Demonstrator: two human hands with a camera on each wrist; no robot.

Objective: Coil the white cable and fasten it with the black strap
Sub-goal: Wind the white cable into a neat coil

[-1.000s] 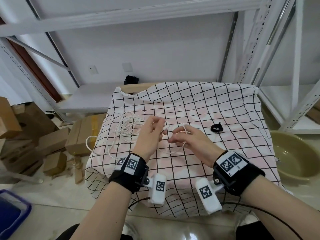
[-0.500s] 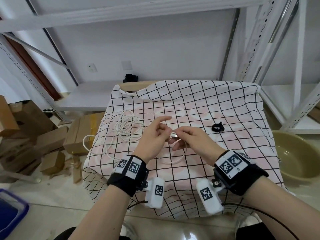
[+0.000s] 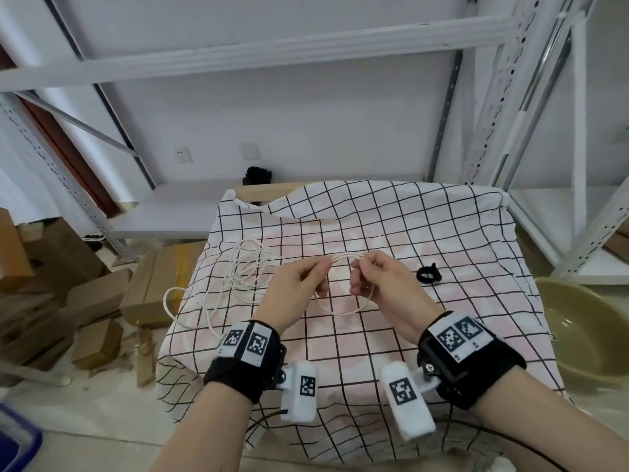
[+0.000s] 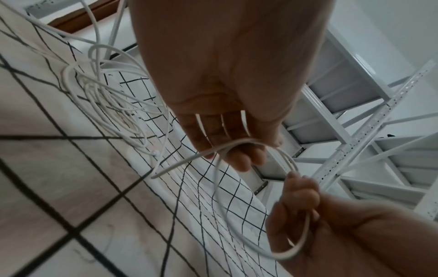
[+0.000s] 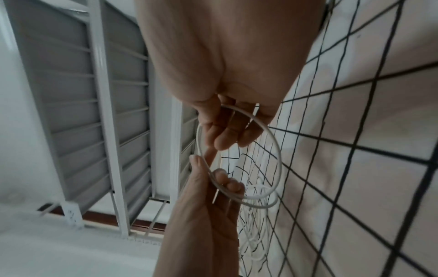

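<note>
Since the earlier frame both hands have drawn apart, stretching a small loop of white cable point(image 3: 340, 310) above the checked cloth point(image 3: 442, 233). Left hand point(image 3: 296, 284) and right hand point(image 3: 381, 281) each pinch it; the black strap point(image 3: 428, 274) lies just right of the right hand. Cable judged light, limp, springy: hold where turns cross.

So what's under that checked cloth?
A wooden edge peeks out at the far left corner of the cloth, likely a table. The cloth hides the rest.

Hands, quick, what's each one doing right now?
Left hand: pinches the white cable.
Right hand: grips the same cable's loop.
</note>
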